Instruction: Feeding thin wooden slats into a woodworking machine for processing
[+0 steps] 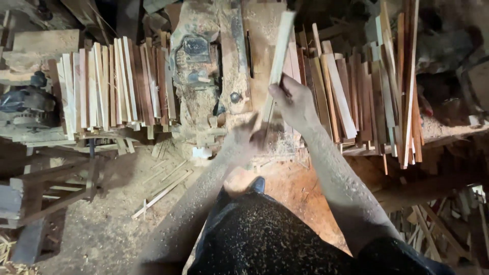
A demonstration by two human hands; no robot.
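Right hand (293,102) grips a pale wooden strip (280,48) pointing to twelve o'clock over the sawdust-caked machine (211,66); blurred left hand (249,133), grip unclear. Stacked strips (109,84) at ten o'clock, looser pile (367,86) at two.

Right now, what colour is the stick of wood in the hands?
The wooden slat is pale, creamy tan; the head view shows it, though slightly blurred.

- A sawing machine (209,66) is set at the middle of the surface (265,30).
- A stack of wooden slats (109,86) is laid left of the machine.
- A second pile of slats (367,97) is spread right of it, with several leaning upright.
- A single slat (279,56) is held up between machine and right pile by the right hand (293,102); the left hand (249,135) is placed just beside it, lower.
- Loose sticks (163,191) are scattered on the floor (102,224) below the left stack.
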